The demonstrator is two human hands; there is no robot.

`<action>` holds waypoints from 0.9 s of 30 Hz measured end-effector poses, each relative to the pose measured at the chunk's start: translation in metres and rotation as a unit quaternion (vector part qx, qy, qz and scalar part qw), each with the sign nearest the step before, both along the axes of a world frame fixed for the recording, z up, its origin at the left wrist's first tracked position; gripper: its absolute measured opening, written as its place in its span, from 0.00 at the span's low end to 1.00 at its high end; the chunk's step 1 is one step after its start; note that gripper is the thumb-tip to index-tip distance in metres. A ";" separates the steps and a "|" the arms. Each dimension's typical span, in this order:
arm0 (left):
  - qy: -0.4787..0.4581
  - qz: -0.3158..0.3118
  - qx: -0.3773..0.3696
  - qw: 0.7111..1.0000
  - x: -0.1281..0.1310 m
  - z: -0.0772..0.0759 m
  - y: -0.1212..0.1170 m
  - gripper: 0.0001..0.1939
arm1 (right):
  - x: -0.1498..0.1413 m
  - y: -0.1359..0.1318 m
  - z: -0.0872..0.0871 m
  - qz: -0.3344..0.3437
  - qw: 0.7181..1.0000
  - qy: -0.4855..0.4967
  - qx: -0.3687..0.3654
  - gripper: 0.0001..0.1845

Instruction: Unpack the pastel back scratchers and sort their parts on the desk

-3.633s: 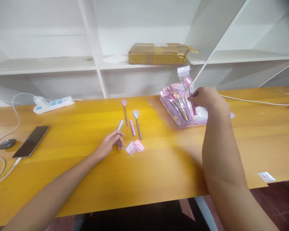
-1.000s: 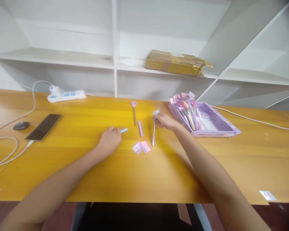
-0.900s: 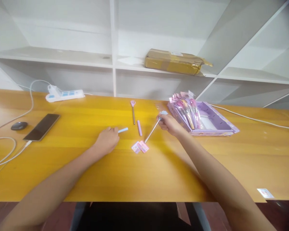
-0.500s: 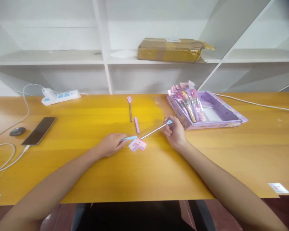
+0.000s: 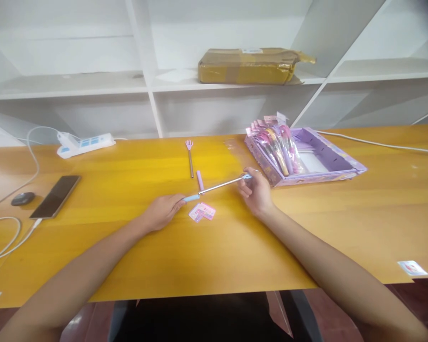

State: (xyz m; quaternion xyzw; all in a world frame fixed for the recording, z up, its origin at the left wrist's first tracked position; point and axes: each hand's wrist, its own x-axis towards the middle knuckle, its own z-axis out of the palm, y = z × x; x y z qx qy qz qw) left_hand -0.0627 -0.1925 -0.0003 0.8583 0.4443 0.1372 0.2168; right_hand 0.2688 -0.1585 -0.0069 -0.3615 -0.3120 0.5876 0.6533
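My left hand (image 5: 161, 212) pinches a small light-blue handle cap (image 5: 191, 197) just above the yellow table (image 5: 128, 247). My right hand (image 5: 257, 192) holds the blue claw end of a thin metal back scratcher rod (image 5: 221, 184). The rod's bare tip meets the blue cap between my hands. A pink-headed scratcher (image 5: 190, 156) and a loose pink cap (image 5: 199, 180) lie just behind. Two small pink labels (image 5: 201, 212) rest below the rod.
A purple tray (image 5: 328, 166) with several packaged pink scratchers (image 5: 278, 147) stands right of my right hand. A phone (image 5: 55, 195), black mouse (image 5: 20, 198), cables and a white power strip (image 5: 84, 144) sit at left. A brown parcel (image 5: 249, 65) lies on the white shelf.
My right hand picked up the blue scratcher and swung its rod leftward. My left hand lifted the blue cap and brought it to the rod's tip. Earlier, my right hand was at the tray.
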 end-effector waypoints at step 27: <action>-0.109 0.085 0.136 0.981 -0.001 -0.004 0.004 0.16 | -0.002 0.004 -0.001 0.006 0.993 -0.115 0.024 0.26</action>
